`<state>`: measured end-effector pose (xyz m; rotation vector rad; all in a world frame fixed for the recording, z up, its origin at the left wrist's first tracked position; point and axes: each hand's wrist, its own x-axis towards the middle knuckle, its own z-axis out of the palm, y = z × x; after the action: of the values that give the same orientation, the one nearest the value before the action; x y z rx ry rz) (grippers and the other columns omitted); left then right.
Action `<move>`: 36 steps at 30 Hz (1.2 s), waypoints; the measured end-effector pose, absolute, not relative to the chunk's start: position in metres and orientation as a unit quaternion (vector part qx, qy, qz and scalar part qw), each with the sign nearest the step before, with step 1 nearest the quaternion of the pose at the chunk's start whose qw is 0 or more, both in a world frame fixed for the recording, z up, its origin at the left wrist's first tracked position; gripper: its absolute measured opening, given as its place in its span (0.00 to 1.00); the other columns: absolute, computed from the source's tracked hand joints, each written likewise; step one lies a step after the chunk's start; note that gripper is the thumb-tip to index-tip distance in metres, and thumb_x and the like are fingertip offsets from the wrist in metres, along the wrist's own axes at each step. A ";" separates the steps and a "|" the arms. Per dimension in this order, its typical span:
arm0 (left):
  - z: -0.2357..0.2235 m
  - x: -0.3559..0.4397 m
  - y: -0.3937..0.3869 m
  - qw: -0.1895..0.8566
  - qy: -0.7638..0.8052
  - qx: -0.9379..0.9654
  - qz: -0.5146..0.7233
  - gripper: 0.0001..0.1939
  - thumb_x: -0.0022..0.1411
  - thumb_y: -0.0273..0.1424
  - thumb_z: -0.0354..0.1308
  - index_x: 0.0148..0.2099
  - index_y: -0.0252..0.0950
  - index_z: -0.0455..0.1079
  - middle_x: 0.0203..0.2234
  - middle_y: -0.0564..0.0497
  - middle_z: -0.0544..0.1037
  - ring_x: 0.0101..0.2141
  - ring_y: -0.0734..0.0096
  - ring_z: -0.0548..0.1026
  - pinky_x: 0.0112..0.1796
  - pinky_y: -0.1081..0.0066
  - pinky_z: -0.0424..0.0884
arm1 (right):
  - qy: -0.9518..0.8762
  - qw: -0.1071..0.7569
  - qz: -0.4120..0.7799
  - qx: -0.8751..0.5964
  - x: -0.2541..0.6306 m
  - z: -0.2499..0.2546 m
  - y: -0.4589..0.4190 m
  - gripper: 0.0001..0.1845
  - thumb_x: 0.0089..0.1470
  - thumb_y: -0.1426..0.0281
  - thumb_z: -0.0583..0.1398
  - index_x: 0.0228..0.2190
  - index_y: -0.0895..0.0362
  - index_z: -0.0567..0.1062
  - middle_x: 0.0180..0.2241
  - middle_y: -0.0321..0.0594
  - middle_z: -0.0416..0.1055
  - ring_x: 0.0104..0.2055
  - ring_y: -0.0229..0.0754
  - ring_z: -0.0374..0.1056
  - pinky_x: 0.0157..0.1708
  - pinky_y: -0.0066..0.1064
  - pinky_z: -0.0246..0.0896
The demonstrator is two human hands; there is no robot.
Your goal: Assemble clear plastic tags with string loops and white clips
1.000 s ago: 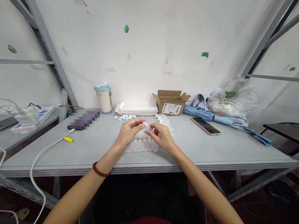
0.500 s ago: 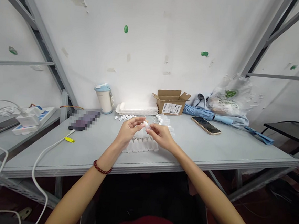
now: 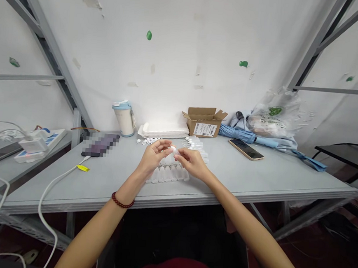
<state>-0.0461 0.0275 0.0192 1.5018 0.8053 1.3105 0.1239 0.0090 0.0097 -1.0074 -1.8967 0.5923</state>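
Observation:
My left hand [image 3: 153, 156] and my right hand [image 3: 193, 162] meet above the desk, thumbs and forefingers pinched together. Between the fingertips is a small white plastic piece [image 3: 174, 149], partly covered; it looks like a cap on a translucent bottle. The right fingers grip the translucent end, the left fingers the white end. Below the hands lies a row of translucent small bottles [image 3: 171, 174] near the desk's front. Loose white caps [image 3: 149, 141] are scattered behind my left hand. More clear pieces with white tips [image 3: 196, 143] lie behind my right hand.
At the back stand a cup [image 3: 124, 119], a stack of white sheets [image 3: 166, 129] and an open cardboard box [image 3: 205, 123]. To the right lie a phone [image 3: 246, 149], a blue umbrella [image 3: 265, 142] and a plastic bag [image 3: 275, 116]. A white cable [image 3: 48, 185] hangs over the left edge.
Both hands keep almost the same place and pinch. The small piece between the fingertips has turned slightly. The whole view has shifted a little.

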 end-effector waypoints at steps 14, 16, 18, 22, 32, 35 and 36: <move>0.026 -0.046 0.023 0.536 0.269 0.602 0.527 0.19 0.48 0.35 0.66 0.42 0.36 0.67 0.40 0.46 0.77 0.37 0.69 0.72 0.35 0.71 0.63 | -0.709 0.443 0.458 -0.301 0.130 0.023 0.002 0.18 0.53 0.56 0.58 0.30 0.60 0.73 0.27 0.39 0.72 0.19 0.30 0.57 0.20 0.26 0.53; 0.025 -0.044 0.023 0.509 0.285 0.575 0.574 0.20 0.48 0.34 0.65 0.44 0.37 0.67 0.45 0.46 0.75 0.39 0.69 0.71 0.34 0.72 0.63 | -0.706 0.452 0.442 -0.319 0.129 0.021 0.004 0.18 0.53 0.56 0.58 0.30 0.60 0.72 0.27 0.39 0.72 0.19 0.30 0.58 0.20 0.25 0.54; 0.025 -0.044 0.024 0.484 0.306 0.537 0.620 0.22 0.47 0.34 0.66 0.45 0.37 0.68 0.47 0.47 0.73 0.39 0.70 0.70 0.33 0.73 0.63 | -0.705 0.458 0.427 -0.332 0.128 0.019 0.006 0.18 0.53 0.56 0.59 0.30 0.60 0.72 0.27 0.39 0.73 0.20 0.30 0.59 0.20 0.25 0.55; 0.024 -0.043 0.025 0.496 0.321 0.549 0.591 0.17 0.50 0.39 0.64 0.39 0.34 0.72 0.38 0.48 0.74 0.35 0.72 0.69 0.31 0.73 0.63 | -0.712 0.455 0.408 -0.344 0.129 0.017 0.008 0.18 0.53 0.56 0.58 0.32 0.60 0.73 0.28 0.40 0.73 0.20 0.31 0.60 0.21 0.25 0.56; 0.023 -0.043 0.023 0.451 0.324 0.652 0.516 0.13 0.50 0.40 0.65 0.27 0.34 0.73 0.26 0.52 0.75 0.28 0.74 0.68 0.32 0.73 0.64 | -0.736 0.429 0.399 -0.338 0.130 0.015 0.008 0.18 0.56 0.57 0.55 0.26 0.60 0.71 0.24 0.36 0.68 0.21 0.30 0.54 0.21 0.25 0.50; 0.025 -0.046 0.022 0.455 0.298 0.672 0.503 0.12 0.52 0.39 0.64 0.31 0.34 0.75 0.29 0.50 0.77 0.33 0.69 0.71 0.38 0.70 0.66 | -0.722 0.424 0.439 -0.327 0.131 0.017 0.008 0.20 0.55 0.56 0.55 0.23 0.60 0.70 0.22 0.35 0.64 0.20 0.30 0.51 0.20 0.25 0.48; 0.025 -0.047 0.021 0.458 0.289 0.677 0.499 0.12 0.52 0.39 0.64 0.32 0.34 0.75 0.29 0.50 0.77 0.33 0.68 0.72 0.39 0.69 0.66 | -0.713 0.421 0.460 -0.321 0.131 0.018 0.007 0.20 0.55 0.56 0.55 0.23 0.60 0.69 0.22 0.34 0.63 0.19 0.29 0.50 0.19 0.25 0.48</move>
<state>-0.0470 0.0212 0.0255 1.6680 0.7109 1.2285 0.1308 0.0075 0.0184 -0.8038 -1.7851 1.1526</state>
